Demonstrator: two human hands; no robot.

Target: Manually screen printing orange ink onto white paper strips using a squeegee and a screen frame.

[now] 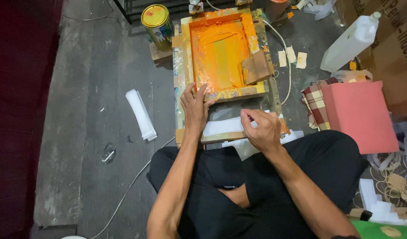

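The white sheet [223,127] lies flat on the wooden printing base [274,99], just below the near edge of the orange-inked screen frame [221,55], and that is where both your hands meet. Your right hand [263,129] pinches the sheet's right end between thumb and fingertips, a light grasp that suits sliding thin material along the board. Your left hand [194,106] is spread open and grips nothing; its fingers rest against the frame's lower rail while the heel sits near the sheet's left end, so it seems to steady the frame while the sheet moves beneath.

The frame's near edge appears tilted up from the base, which would leave room for the sheet; I cannot tell how high it stands. A cardboard scraper [255,66] lies in the ink at the frame's right side, within reach.

More white sheets [247,148] rest against your lap, just under the board. Further out, a stack of white strips [141,114] lies on the grey floor [92,88] to your left, a yellow-lidded tin [157,20] stands beside the frame's far corner, and a white plastic jug [351,42] and pink foam block [358,113] sit to your right.
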